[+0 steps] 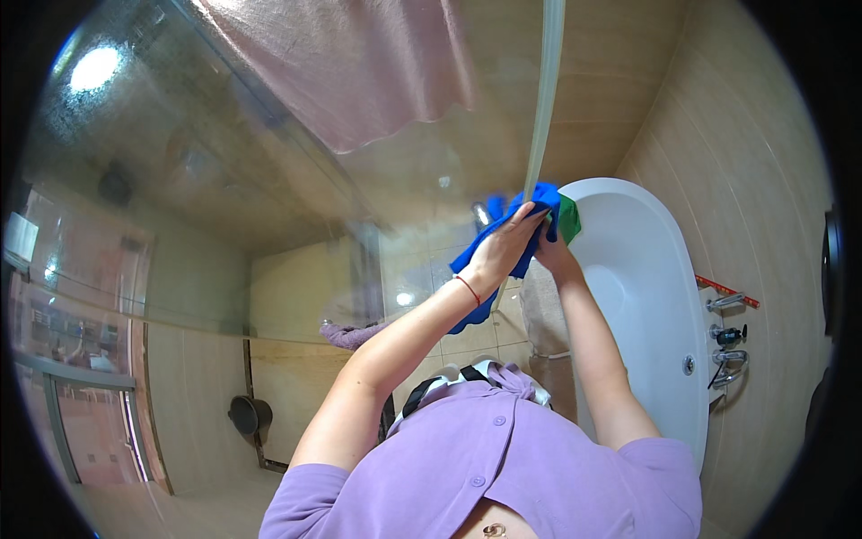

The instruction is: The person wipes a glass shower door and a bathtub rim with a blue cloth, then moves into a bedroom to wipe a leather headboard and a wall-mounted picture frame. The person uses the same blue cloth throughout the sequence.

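Note:
A blue cloth [543, 199] is folded around the edge of an upright glass panel [542, 108]. My left hand [505, 249] is closed on this cloth, pressing it to the panel's edge, with the fingers pointing up and away from me. Part of the cloth hangs below the left wrist. Close beside it, on the bathtub side of the edge, my right hand [553, 252] grips a green cloth [569, 220]. The right fingertips are hidden behind the blue and green fabric. Both arms reach forward, and the hands nearly meet at the edge.
A white bathtub [669, 247] with a wall-mounted tap [732, 359] stands on the right. Pink fabric [359, 72] hangs at the upper left. A purple towel [350, 335] lies over a bar near my left forearm. A dark pot-like vessel [250, 415] is at the lower left.

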A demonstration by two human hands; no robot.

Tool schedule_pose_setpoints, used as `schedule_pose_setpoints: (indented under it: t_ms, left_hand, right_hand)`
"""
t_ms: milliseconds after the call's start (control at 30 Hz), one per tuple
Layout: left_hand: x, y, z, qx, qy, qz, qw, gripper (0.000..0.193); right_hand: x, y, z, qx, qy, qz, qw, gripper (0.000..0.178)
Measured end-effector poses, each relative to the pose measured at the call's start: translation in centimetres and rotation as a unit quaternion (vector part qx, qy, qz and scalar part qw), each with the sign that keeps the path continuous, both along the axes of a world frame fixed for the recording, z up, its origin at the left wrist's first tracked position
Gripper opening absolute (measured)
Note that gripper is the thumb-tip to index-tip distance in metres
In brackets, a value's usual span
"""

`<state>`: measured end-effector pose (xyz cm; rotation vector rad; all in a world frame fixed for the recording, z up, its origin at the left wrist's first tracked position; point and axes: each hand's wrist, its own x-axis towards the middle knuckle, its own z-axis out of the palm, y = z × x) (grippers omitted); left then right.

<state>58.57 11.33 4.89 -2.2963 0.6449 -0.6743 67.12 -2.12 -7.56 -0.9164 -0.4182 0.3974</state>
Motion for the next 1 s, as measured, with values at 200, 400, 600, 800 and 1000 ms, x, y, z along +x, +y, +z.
schedule_pose_setpoints:
  t_ms: [200,400,600,800,1000]
  left_hand:
    - [-0.8,-0.5,-4.1,-0.01,0.045,-0.006,0.999,0.042]
    - [-2.8,2.8,5.8,-0.095,0.026,0.065,0.993,0.013]
    - [-4.3,7.3,12.3,-0.275,-0.288,0.017,0.917,0.031]
    - [-4.9,7.8,1.7,-0.208,-0.126,0.086,0.966,0.025]
    - [-7.6,9.2,-9.5,-0.14,0.066,0.047,0.987,0.018]
  right_hand:
    - [-1.7,0.6,-2.2,-0.091,0.146,-0.083,0.982,0.041]
    - [-2.9,1.1,12.5,-0.027,0.093,-0.121,0.988,0.03]
    - [-5.1,3.4,24.9,-0.047,-0.143,-0.193,0.969,0.043]
    - [-2.4,1.6,15.3,-0.09,-0.075,-0.115,0.986,0.045]
    - [-4.8,1.0,0.6,-0.168,-0.06,-0.147,0.973,0.015]
